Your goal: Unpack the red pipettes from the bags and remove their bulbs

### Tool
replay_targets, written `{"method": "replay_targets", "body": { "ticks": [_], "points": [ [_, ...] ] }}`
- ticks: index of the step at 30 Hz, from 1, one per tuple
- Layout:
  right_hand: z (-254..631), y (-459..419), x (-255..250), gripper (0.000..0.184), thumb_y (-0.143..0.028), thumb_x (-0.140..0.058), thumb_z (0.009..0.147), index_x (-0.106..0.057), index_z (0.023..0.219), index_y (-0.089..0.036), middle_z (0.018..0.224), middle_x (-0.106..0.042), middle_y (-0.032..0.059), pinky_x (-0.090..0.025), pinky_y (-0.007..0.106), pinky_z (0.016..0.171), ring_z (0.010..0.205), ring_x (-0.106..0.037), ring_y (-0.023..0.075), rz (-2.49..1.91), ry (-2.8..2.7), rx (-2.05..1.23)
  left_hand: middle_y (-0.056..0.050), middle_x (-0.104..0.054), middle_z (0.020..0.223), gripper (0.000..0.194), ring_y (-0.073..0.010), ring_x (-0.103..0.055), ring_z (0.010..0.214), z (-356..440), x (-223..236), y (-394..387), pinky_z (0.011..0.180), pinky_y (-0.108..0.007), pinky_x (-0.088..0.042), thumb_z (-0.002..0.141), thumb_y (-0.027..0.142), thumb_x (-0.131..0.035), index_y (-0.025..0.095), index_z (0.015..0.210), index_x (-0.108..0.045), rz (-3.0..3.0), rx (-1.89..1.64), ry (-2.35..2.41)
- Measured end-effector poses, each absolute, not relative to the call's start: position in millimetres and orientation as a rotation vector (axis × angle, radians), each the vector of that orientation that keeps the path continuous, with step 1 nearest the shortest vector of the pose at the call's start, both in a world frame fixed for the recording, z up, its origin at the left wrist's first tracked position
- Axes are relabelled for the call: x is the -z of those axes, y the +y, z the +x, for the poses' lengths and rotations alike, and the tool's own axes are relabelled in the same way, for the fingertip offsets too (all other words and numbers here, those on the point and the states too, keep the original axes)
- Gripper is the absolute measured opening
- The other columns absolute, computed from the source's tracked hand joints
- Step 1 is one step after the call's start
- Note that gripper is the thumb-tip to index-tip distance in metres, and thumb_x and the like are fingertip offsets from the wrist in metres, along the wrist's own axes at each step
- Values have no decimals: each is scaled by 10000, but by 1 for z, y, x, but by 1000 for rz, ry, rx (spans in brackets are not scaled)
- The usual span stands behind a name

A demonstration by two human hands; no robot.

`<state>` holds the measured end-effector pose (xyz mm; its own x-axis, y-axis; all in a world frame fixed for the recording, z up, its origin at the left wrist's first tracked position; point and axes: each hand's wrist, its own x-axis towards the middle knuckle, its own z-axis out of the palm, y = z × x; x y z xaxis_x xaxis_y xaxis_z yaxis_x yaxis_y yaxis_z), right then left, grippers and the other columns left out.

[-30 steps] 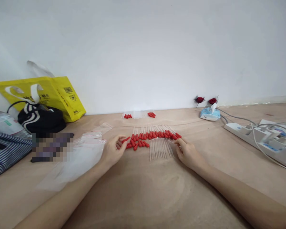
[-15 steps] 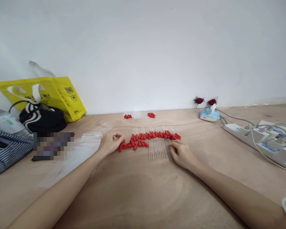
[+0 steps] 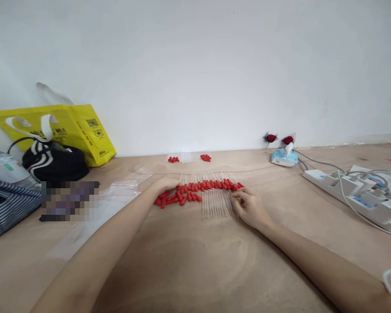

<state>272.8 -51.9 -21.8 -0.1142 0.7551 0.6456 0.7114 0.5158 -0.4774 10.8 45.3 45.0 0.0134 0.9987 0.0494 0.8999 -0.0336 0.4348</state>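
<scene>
A row of small red drop-shaped pieces (image 3: 208, 184) lies across several thin, pale sticks (image 3: 215, 204) set side by side. More loose red pieces (image 3: 172, 199) are scattered just left of the lower sticks. My left hand (image 3: 163, 184) reaches over the left end of the row, palm down; its fingertips are hidden and I cannot see what they touch. At the right end, my right hand (image 3: 249, 208) rests on the table with thumb and finger pinched beside the outermost sticks. Whatever may be between those fingertips is too small to make out.
Two small red piles on a clear bag (image 3: 187, 157) lie near the wall. Flat zip bags (image 3: 117, 191), a yellow bag (image 3: 101, 139), a black cap (image 3: 58, 163) and a striped pouch (image 3: 13, 208) stand left. Right are a tissue pack (image 3: 283, 158) and power strips (image 3: 355, 195) with cables.
My left hand has moved right and away from me, from the loose red pieces to the left end of the row. My right hand stays nearly in place.
</scene>
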Motion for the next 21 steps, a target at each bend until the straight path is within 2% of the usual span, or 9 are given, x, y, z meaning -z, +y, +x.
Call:
{"method": "replay_targets", "body": {
  "ticks": [3, 8, 12, 15, 18, 21],
  "points": [
    [275, -51, 23, 177, -156, -436, 742, -607, 791, -153, 770, -568, 61, -447, 233, 527, 608, -545, 124, -1220, -1855, -45, 2, -524, 477, 174, -174, -529, 534, 3, -55, 33, 520, -262, -377, 676, 246, -507, 162, 524, -524, 2088, -529, 2020],
    [273, -52, 20, 170, -184, -452, 770, -589, 871, -182, 810, -580, 61, -455, 309, 699, 775, -558, 170, -1114, -1857, 62, -21, -576, 751, 115, -168, -545, 700, -1, -55, -15, 620, -266, -401, 781, 264, -426, 170, 794, -492, 2388, -810, 1879],
    [262, -60, 12, 337, -284, -496, 782, -501, 1104, -183, 1011, -545, 110, -415, 380, 799, 943, -511, 212, -989, -1911, 193, -10, -565, 760, 68, -145, -547, 670, 5, -34, -59, 609, -255, -422, 805, 226, -424, 182, 802, -476, 2678, -857, 1436],
    [249, -67, 6, 447, -368, -526, 770, -465, 1177, -194, 1089, -531, 115, -370, 410, 828, 1002, -475, 230, -921, -2095, 283, -5, -541, 735, 76, -127, -538, 664, 12, -18, -75, 611, -235, -433, 808, 161, -412, 182, 756, -463, 2755, -922, 1236],
    [237, -70, 5, 380, -393, -521, 781, -521, 1121, -223, 1025, -591, 72, -301, 428, 874, 984, -477, 212, -859, -2230, 329, 1, -523, 713, 83, -111, -525, 634, 17, -6, -78, 589, -214, -435, 815, 145, -414, 180, 753, -455, 2734, -1011, 1123],
    [228, -71, 7, 227, -331, -501, 811, -591, 1000, -244, 828, -640, 20, -239, 434, 903, 894, -500, 176, -832, -2228, 334, -8, -528, 728, 64, -110, -524, 648, 18, -1, -77, 599, -215, -437, 827, 153, -418, 174, 787, -463, 2726, -1048, 1050]
  ]
}}
